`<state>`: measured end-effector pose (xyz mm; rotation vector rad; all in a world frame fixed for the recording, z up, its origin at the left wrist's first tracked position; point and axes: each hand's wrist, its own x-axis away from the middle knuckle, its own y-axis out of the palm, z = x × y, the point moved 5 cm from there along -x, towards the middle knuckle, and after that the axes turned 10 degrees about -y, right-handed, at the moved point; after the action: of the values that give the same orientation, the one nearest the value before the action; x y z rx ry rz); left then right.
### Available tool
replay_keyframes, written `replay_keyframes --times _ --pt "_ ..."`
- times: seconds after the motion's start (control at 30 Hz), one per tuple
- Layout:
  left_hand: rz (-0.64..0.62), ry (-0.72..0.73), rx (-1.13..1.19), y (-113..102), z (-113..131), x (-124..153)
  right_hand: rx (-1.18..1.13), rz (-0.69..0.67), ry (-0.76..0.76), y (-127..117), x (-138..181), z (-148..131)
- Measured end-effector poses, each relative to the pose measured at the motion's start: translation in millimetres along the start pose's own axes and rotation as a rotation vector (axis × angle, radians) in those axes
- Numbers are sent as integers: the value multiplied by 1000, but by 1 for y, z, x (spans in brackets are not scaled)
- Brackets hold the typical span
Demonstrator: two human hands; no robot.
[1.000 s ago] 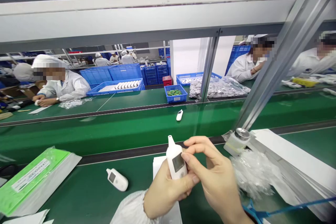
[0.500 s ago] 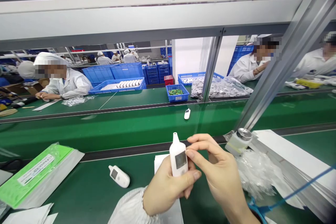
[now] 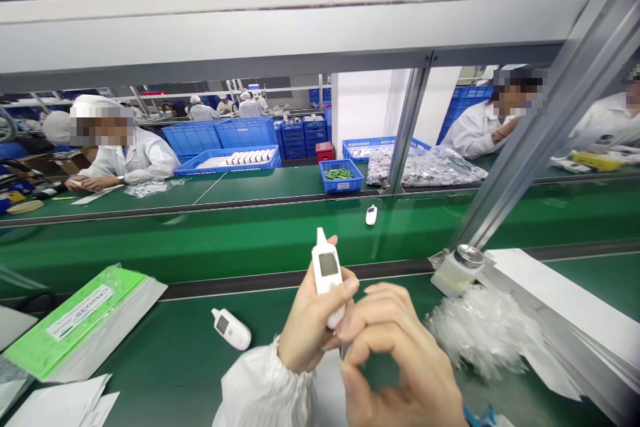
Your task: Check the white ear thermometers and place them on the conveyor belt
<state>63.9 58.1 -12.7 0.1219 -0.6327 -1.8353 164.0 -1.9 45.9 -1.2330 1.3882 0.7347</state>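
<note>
My left hand (image 3: 304,325) is wrapped round a white ear thermometer (image 3: 324,283), its narrow probe pointing up and away, its small grey screen facing me. The thumb lies across the front below the screen. Just to the right and nearer me, my right hand (image 3: 407,360) is curled with thumb and fingertips together by the thermometer's lower end. Something small and greyish shows at those fingertips, too blurred to name. A second ear thermometer (image 3: 234,331) lies on the green bench to the left. Another thermometer (image 3: 371,215) rests on the green conveyor beyond.
At the left lies a bright green labelled pack (image 3: 80,320) above white papers (image 3: 60,407). A bottle with a metal cap (image 3: 459,270), crumpled clear plastic (image 3: 483,330) and white sheets (image 3: 560,293) are on the right. Blue bins (image 3: 341,183) and co-workers (image 3: 145,153) are across the conveyor.
The held thermometer has moved slightly up and left with my left hand. My right hand has come down and nearer, from beside the screen to the lower end. The conveyor thermometer appears further right.
</note>
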Motion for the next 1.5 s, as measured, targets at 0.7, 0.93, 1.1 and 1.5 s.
replay_keyframes --times 0.7,0.93,1.1,1.5 --pt "-159 11 -106 6 21 21 988 -166 360 -153 103 92" --pt "-126 -78 -307 14 20 26 826 169 676 -188 81 53" --pt "-247 -152 -196 30 4 32 698 -20 602 -148 70 39" --pt "-436 -154 -17 27 -2 31 1094 -397 1084 -220 207 94"
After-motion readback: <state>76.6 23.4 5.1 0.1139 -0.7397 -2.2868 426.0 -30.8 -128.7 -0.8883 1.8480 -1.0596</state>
